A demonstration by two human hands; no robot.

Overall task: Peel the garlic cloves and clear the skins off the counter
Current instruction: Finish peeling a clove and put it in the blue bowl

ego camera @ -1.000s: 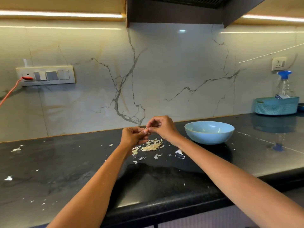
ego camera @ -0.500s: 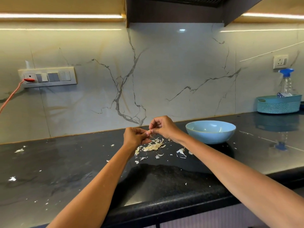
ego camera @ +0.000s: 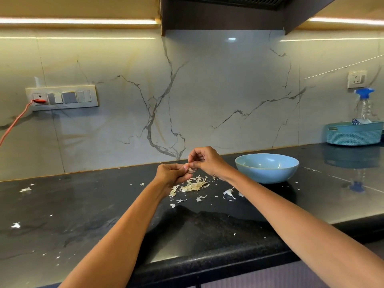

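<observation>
My left hand (ego camera: 172, 173) and my right hand (ego camera: 204, 160) meet above the black counter (ego camera: 93, 204), fingers curled around a small garlic clove (ego camera: 189, 166) that is mostly hidden between the fingertips. My right fingertips pinch at the clove held in my left hand. Right below the hands lies a pile of pale garlic skins (ego camera: 192, 186). More loose skin scraps (ego camera: 228, 193) are scattered to its right and front. A light blue bowl (ego camera: 267, 168) stands on the counter to the right of my hands.
Small skin flakes (ego camera: 25, 189) lie at the far left of the counter. A teal basket (ego camera: 354, 133) with a spray bottle (ego camera: 364, 104) stands at the back right. A red cable (ego camera: 14, 125) hangs from the wall socket panel (ego camera: 62, 98). The counter's front edge runs below my forearms.
The hands stay together over the skin pile with only small finger movements on the clove. The view has shifted slightly.
</observation>
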